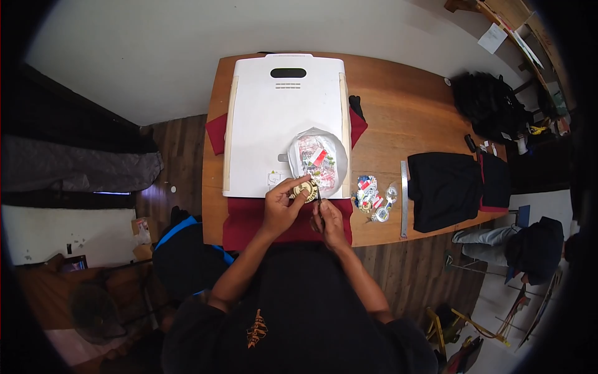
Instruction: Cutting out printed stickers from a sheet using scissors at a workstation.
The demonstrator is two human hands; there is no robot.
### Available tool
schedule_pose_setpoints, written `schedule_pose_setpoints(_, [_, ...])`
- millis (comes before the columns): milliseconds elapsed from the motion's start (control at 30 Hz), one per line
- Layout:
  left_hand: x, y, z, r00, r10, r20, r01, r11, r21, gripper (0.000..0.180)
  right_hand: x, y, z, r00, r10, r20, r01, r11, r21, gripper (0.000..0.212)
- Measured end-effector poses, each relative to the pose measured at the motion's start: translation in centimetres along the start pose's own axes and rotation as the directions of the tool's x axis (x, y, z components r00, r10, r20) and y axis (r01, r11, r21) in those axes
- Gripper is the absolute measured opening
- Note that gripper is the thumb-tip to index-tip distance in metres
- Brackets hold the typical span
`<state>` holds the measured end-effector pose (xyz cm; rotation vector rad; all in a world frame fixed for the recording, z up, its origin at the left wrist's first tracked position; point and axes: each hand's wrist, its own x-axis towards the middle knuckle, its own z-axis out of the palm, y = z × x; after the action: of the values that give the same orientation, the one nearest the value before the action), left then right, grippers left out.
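Observation:
My left hand [283, 209] pinches a round cream-and-black patch [303, 192], which looks embroidered, by its edge. Against the patch's right side are the narrow dark blades of small scissors [319, 194], with my right hand [329, 223] closed round their handles. Just beyond both hands a round white bowl-like holder [339, 156] rests on the white board [255, 124]. In it lie a red-and-white patch [317, 157] and printed, coloured pieces. Maroon cloth [249, 227] spreads under the board and below my hands.
Several colourful patches [367, 192] and clear round pieces [382, 214] lie on the wooden table [398, 112] to the right. Beyond them are a metal ruler [403, 199], folded black cloth [442, 190] and a black backpack [489, 103]. Another person [529, 249] is at the far right.

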<state>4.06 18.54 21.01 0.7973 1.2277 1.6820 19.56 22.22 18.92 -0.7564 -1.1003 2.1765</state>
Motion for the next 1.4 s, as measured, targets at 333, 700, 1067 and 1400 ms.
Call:
schedule_pose_setpoints(333, [0.1,0.0,0.0,1.0,0.007,-0.001,-0.007,1.0,0.007,0.032,0.0,0.0,0.0,1.0,-0.014,0.004,0.014,1.0,-0.025,0.038])
schedule_pose_setpoints(700, [0.0,0.1,-0.2,1.0,-0.003,0.016,0.003,1.0,0.013,0.031,0.2,-0.7,0.3,0.999,-0.043,0.028,0.045,0.998,-0.05,0.038])
schedule_pose_setpoints(1067, [0.2,0.1,0.0,1.0,0.004,0.019,-0.004,1.0,0.006,0.031,0.0,-0.6,0.2,1.0,-0.008,0.0,0.008,1.0,0.008,0.036])
schedule_pose_setpoints(1400, [0.2,0.3,-0.1,0.999,-0.003,0.046,0.002,1.0,0.027,0.03,0.1,-0.3,0.0,1.0,-0.013,0.008,0.013,1.0,-0.012,0.037])
